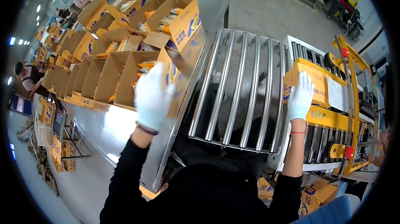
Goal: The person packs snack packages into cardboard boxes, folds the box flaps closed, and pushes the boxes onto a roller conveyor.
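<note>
My right hand (301,97), in a white glove, lies flat with fingers stretched on the side of a closed cardboard box (318,83). That box sits at the mouth of a yellow-framed carton sealing machine (349,111). On the other side, my left hand (153,95), also gloved in white, is blurred. Its fingers point away from me and its thumb stands apart. It is in front of an open cardboard box (130,78) holding orange and clear packets; whether it touches the box I cannot tell.
Rows of open boxes (79,76) stand on a steel table (104,124) at the left. A roller conveyor (239,90) lies between table and machine. More boxes (318,192) are low at the right. Co-workers (31,76) stand along the far left.
</note>
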{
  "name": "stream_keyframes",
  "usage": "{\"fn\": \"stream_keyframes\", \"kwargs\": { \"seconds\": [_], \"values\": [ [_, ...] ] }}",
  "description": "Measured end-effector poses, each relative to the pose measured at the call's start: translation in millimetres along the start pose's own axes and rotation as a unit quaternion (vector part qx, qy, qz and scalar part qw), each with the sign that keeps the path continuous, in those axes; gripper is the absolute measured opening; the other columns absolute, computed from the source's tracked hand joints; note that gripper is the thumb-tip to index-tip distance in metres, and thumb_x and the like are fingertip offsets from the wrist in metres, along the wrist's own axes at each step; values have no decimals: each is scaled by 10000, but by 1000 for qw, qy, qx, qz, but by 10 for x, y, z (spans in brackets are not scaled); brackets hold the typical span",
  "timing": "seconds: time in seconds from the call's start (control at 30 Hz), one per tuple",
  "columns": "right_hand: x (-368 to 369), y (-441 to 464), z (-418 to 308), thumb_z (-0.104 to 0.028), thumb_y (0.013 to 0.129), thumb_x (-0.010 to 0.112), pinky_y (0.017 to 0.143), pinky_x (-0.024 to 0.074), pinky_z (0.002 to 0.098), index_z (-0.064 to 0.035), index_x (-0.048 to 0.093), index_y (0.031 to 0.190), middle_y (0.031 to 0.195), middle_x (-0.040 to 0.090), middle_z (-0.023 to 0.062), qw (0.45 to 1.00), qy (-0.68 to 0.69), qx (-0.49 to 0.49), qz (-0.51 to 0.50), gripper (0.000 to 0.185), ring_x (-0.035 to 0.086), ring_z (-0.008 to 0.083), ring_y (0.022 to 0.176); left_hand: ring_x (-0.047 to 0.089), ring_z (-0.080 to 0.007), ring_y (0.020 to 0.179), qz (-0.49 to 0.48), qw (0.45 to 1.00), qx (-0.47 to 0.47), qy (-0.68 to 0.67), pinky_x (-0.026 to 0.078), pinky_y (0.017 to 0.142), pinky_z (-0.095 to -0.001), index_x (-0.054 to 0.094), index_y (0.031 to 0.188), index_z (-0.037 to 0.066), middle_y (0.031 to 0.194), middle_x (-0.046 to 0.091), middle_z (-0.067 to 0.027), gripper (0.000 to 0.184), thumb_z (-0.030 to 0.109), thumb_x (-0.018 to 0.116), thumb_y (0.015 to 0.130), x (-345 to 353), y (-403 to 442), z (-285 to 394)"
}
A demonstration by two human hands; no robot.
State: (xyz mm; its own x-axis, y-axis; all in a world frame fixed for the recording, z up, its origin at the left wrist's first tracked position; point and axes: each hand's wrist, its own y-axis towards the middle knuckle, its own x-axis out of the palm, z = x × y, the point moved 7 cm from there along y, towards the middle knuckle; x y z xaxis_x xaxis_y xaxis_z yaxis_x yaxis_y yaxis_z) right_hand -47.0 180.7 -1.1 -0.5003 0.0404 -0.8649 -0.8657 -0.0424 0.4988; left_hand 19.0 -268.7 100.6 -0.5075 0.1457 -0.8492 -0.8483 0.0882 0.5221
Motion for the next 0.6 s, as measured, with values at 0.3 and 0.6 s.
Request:
{"fn": "stream_keyframes", "kwargs": {
  "seconds": [0.3,0.6],
  "values": [
    [-929,-249,-1904,-204,745,857,1135,423,488,-48,587,1378,1326,643,153,853,458,-241,-60,706,582,350,1293,694,-353,1101,-202,888,-117,-396,533,971,-387,572,1413,8,1179,720,-201,502,267,662,994,249,46,54],
    [-678,-268,-1754,-349,636,921,1228,240,582,-77,477,1513,1564,423,188,926,324,-180,-71,1020,341,428,1473,695,-318,1091,-193,964,-4,-180,519,983,-396,730,1218,40,1157,742,-170,398,364,605,1024,334,458,267]
  ]
}}
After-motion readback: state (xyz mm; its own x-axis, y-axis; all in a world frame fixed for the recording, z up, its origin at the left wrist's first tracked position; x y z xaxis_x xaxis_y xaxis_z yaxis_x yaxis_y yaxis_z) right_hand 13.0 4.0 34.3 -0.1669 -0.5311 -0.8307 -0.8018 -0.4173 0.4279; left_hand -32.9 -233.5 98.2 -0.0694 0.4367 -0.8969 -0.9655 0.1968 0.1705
